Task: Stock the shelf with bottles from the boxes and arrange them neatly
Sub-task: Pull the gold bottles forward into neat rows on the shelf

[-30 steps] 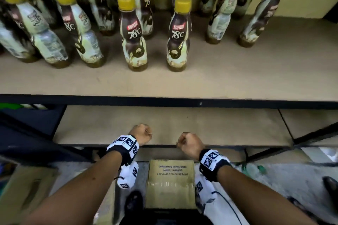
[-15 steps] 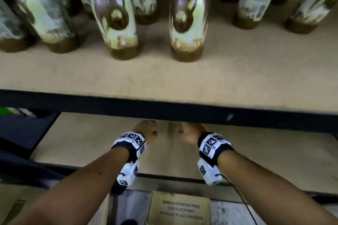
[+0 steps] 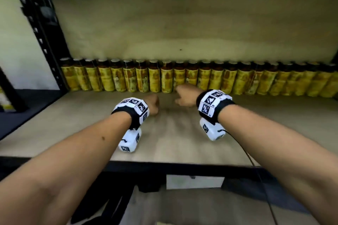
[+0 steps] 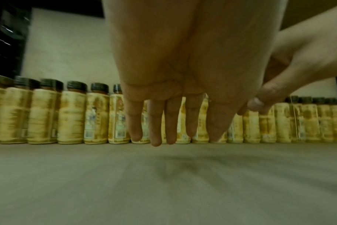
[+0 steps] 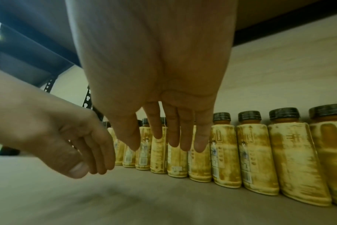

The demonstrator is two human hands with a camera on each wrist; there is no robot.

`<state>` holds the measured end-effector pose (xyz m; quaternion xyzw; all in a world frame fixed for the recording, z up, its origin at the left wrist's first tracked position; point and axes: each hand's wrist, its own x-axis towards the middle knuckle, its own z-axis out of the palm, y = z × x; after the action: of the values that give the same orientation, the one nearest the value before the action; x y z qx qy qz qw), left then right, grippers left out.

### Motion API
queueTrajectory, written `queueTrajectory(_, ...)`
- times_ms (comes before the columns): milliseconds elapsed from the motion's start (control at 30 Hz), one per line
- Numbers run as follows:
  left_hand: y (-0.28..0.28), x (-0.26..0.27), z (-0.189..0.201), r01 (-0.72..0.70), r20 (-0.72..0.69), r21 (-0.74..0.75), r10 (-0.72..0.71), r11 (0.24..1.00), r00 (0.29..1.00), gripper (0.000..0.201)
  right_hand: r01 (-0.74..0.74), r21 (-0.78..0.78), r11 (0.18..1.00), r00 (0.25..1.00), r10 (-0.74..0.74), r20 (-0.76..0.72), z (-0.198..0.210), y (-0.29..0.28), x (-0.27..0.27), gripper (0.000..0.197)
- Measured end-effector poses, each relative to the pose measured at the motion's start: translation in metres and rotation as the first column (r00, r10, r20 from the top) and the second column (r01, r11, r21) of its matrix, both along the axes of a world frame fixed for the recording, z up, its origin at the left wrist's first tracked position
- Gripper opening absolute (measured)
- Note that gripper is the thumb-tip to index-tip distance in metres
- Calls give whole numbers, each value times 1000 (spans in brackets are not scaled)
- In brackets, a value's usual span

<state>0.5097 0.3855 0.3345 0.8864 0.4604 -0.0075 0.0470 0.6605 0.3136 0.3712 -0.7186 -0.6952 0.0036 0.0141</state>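
While we reach into the pale wooden shelf [image 3: 76, 129], our left hand [image 3: 151, 104] and right hand [image 3: 184, 97] hover above the board side by side, fingers [image 4: 171, 121] straight and loosely spread, holding nothing. Yellow-labelled, dark-capped plastic bottles [image 3: 167, 78] stand upright in one tight row along the back wall. Our right fingers [image 5: 183, 134] hang just in front of that row, apart from it.
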Motion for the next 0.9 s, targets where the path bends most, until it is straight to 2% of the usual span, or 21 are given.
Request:
queueTrajectory(200,-60,-103,8,-113,242,11,107,994,964,35,-31,77,997,999,27,46,-8,-62,-69,34)
queueTrajectory(400,-120,-198,5,-266,244,13,254,964,936,34,-101,119,988,995,100,15,-20,-114,-133,41)
queueTrajectory(533,-142,-237,14,-325,246,46,305,945,920,33,-183,135,974,983,178,50,-15,-128,-163,40)
queueTrajectory(700,-141,-255,26,-325,231,70,302,943,925,35,-224,168,960,974,223,24,7,-120,-180,40)
queueTrajectory(900,-79,-255,31,-310,235,127,275,942,932,35,-230,194,954,966,247,-72,6,-69,-186,43)
